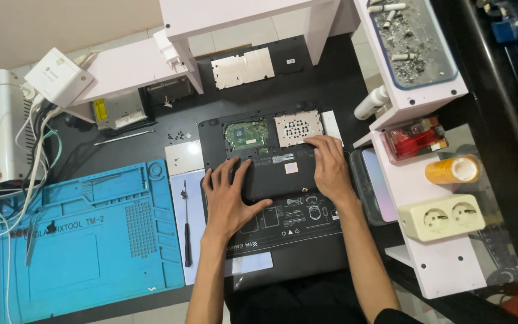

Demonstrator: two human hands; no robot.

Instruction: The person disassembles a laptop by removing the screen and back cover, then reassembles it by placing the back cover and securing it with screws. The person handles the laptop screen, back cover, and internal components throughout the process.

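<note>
Both hands lie flat with fingers spread, gripping nothing, pressed on the black battery (274, 174) of an opened laptop (271, 198) in the middle of the frame. Left hand (229, 201) covers the battery's left end; right hand (330, 168) rests on its right end, fingertips at the upper edge. Above the battery, a green circuit board (245, 133) and a perforated silver plate (298, 126) show inside the laptop. A black screwdriver (186, 223) lies just left of the laptop, beside a blue work mat (91, 240) at lower left. A phone (374, 183) lies at the right, near a cream double socket (442, 217) and an orange tape roll (452, 169).
</note>
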